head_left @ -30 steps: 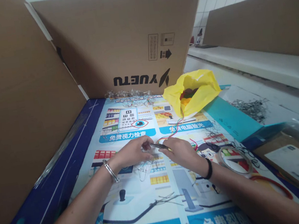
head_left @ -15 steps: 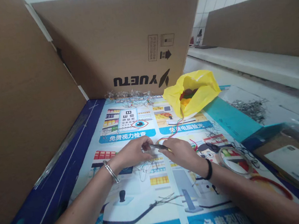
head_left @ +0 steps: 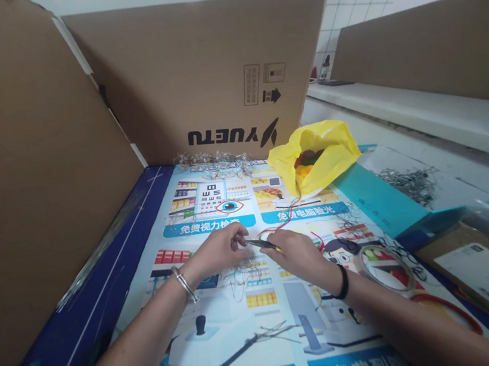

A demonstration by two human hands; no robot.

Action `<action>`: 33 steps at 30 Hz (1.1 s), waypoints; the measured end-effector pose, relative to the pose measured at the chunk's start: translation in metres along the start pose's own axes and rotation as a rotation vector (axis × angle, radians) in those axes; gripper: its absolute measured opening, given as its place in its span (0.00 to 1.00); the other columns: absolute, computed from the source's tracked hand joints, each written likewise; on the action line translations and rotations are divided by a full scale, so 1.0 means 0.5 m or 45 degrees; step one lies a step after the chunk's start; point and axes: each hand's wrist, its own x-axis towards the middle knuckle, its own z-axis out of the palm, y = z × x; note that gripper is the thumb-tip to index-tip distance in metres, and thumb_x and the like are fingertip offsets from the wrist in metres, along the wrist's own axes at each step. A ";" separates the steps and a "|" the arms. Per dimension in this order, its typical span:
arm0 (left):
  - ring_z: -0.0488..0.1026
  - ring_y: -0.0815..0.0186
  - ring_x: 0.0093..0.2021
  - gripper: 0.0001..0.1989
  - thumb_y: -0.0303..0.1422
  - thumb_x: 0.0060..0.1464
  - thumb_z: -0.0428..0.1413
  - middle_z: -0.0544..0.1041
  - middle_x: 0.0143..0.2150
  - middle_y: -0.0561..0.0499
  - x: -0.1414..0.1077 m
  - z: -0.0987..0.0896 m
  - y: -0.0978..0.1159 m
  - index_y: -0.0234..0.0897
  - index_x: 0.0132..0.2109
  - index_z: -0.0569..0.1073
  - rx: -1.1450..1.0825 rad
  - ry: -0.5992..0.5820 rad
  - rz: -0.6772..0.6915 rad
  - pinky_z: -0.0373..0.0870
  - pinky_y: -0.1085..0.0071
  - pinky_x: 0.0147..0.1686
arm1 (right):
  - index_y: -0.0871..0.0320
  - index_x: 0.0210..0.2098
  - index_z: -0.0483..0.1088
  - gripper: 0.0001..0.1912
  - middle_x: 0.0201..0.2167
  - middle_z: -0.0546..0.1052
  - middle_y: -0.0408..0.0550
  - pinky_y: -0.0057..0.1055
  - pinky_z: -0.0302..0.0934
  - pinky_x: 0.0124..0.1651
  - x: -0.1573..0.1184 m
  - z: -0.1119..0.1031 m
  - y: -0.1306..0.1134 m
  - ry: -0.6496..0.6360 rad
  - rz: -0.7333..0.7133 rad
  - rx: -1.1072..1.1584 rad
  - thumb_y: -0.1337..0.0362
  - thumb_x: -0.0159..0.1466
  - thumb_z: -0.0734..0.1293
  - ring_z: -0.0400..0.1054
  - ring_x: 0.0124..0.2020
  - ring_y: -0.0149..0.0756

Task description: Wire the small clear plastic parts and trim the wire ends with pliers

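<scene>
My right hand (head_left: pixel 296 254) is closed round a slim, dark, pointed metal tool (head_left: pixel 258 243); I cannot tell whether it is tweezers or snips. Its tip reaches the fingers of my left hand (head_left: pixel 226 248), which are pinched together. Whatever they pinch is too small or hidden to make out. Thin red and green strands (head_left: pixel 291 210) run from a yellow plastic bag (head_left: pixel 280 163) down to near my right hand. A tangle of fine thin wire (head_left: pixel 239 279) lies just below my left hand.
Cardboard panels (head_left: pixel 201 62) stand behind and at the left. More fine wire (head_left: pixel 212 157) lies at the back edge, with cut pieces (head_left: pixel 273 332) in front. At right are a tape roll (head_left: pixel 363 260), a red ring (head_left: pixel 452 305), a teal box flap (head_left: pixel 376 192) and a dark wire pile (head_left: pixel 406 182).
The whole view has shifted slightly, so things sit a little lower. Both hands keep nearly the same pose, with the tool's tip still at my left fingers.
</scene>
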 end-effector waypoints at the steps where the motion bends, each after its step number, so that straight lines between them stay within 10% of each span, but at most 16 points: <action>1: 0.68 0.69 0.29 0.13 0.32 0.42 0.56 0.74 0.32 0.54 0.000 0.000 0.000 0.38 0.39 0.68 -0.004 0.004 0.001 0.62 0.75 0.27 | 0.56 0.32 0.68 0.13 0.29 0.73 0.45 0.25 0.47 0.28 0.000 0.000 0.000 0.000 -0.004 0.002 0.55 0.62 0.58 0.66 0.32 0.33; 33: 0.60 0.77 0.21 0.13 0.35 0.42 0.59 0.66 0.24 0.57 0.008 -0.009 -0.032 0.34 0.35 0.67 -0.895 -0.115 -0.284 0.54 0.80 0.19 | 0.57 0.30 0.66 0.16 0.28 0.73 0.44 0.25 0.46 0.28 -0.004 0.000 0.003 -0.073 -0.019 0.118 0.53 0.63 0.55 0.66 0.30 0.33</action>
